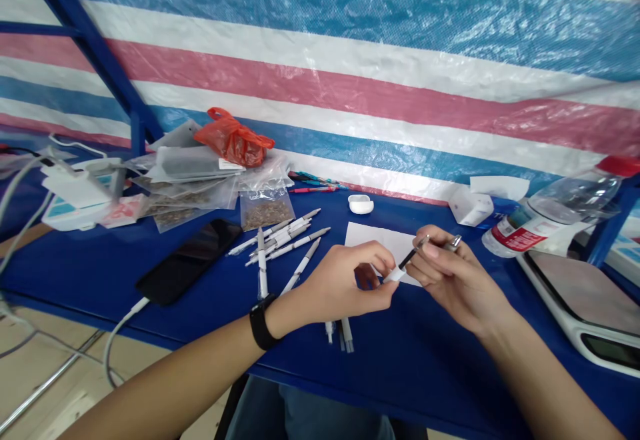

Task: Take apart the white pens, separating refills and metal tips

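Between the thumb and fingers of my left hand [357,273] is a white pen barrel [395,275], tilted up to the right. A black pen refill [407,258] sticks out of the barrel's upper end. My right hand [453,277] pinches the refill near its far end with thumb and forefinger. A silver pen part [454,243] also sits among the right fingers; its exact shape is partly hidden. Below my left hand, thin clear-and-white pen pieces [346,337] lie on the blue table [430,367]. Behind both hands is a sheet of white paper [373,235].
Several white pens [280,240] lie left of my hands, near a black phone [190,260] on a cable. Further back are bagged dried bits [265,212] and a red plastic bag [235,139]. A bottle [530,227] and a scale [585,293] stand right; a white earbud case [361,204] lies behind.
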Tool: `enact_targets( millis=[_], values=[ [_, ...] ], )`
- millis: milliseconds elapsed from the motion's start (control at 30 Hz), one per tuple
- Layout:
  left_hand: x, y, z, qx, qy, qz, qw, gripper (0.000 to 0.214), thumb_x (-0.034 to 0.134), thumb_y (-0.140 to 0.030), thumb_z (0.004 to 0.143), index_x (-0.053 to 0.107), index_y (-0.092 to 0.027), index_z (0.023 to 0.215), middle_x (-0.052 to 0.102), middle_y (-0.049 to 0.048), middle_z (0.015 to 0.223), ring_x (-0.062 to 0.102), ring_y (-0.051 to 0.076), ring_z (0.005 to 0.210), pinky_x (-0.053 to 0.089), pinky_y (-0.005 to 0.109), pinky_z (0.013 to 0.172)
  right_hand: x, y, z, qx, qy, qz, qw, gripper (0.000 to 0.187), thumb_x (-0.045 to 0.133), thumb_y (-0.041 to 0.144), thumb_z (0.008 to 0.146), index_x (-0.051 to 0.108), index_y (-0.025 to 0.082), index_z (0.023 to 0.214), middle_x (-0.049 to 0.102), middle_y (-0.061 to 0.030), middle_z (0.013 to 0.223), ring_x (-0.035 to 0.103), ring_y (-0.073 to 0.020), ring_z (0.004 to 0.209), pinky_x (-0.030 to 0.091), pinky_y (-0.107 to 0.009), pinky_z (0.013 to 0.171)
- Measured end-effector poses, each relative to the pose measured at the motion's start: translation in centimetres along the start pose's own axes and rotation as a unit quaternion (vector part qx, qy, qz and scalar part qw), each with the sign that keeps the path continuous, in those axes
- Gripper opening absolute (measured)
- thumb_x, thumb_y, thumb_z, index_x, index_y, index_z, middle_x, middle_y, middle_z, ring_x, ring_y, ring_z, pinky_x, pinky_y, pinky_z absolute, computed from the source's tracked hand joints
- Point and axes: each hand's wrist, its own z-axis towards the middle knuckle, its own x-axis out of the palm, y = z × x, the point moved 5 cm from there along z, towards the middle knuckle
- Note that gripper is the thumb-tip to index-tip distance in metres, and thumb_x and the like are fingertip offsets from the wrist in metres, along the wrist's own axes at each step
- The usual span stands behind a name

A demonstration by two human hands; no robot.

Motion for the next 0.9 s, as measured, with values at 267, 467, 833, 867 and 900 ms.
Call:
enact_targets(
  millis=[267,467,833,867,900],
  values=[
    [-0.5,0.6,0.2,-0.025,-0.014,-0.038,0.999,0.011,0.07,-0.021,0.083,0.059,-0.019,0.085,0.061,-0.005,0.068,0.063,0.008,0.055,0.048,0.019,0.054,-0.9,0.3,0.3,0.046,-0.06,-0.032,0.997,0.026,0.089,0.042,0.071,0.08,0.021,0.084,0.034,0.0084,0.054,0.02,-0.0049,0.047,0.025,-0.023,0.045],
    [-0.1,0.4,0.1,-0.027,0.009,0.013,1.0,0.007,0.068,-0.021,0.08,0.062,-0.019,0.083,0.066,-0.0018,0.075,0.062,0.008,0.059,0.05,0.019,0.058,-1.8,2.2,0.4,-0.047,-0.142,-0.071,0.986,0.04,0.083,0.058,0.072,0.085,0.022,0.088,0.049,-0.0004,0.068,0.044,-0.0108,0.061,0.043,-0.024,0.053],
    [0.4,0.4,-0.1,-0.036,0.033,0.037,0.998,0.006,0.067,-0.02,0.079,0.063,-0.019,0.084,0.066,-0.0025,0.076,0.06,0.008,0.061,0.049,0.018,0.059,-1.8,3.5,-0.4,-0.137,-0.162,-0.107,0.971,0.046,0.081,0.068,0.073,0.075,0.024,0.066,0.035,0.0039,0.05,0.031,-0.0099,0.049,0.028,-0.026,0.048],
    [0.4,0.4,-0.1,-0.038,0.033,0.039,0.998,0.006,0.067,-0.02,0.079,0.063,-0.019,0.084,0.066,-0.0026,0.076,0.06,0.008,0.06,0.049,0.018,0.059,-1.7,3.4,-0.4,-0.135,-0.157,-0.116,0.971,0.046,0.081,0.068,0.073,0.075,0.023,0.065,0.035,0.0039,0.05,0.031,-0.0103,0.05,0.027,-0.026,0.048],
    [0.4,0.4,-0.1,-0.041,0.034,0.041,0.998,0.006,0.067,-0.02,0.079,0.063,-0.019,0.084,0.066,-0.0027,0.075,0.06,0.008,0.06,0.049,0.018,0.059,-1.7,3.4,-0.4,-0.132,-0.152,-0.125,0.971,0.045,0.082,0.067,0.072,0.075,0.023,0.065,0.035,0.0039,0.05,0.032,-0.0106,0.05,0.027,-0.026,0.048]
  ],
)
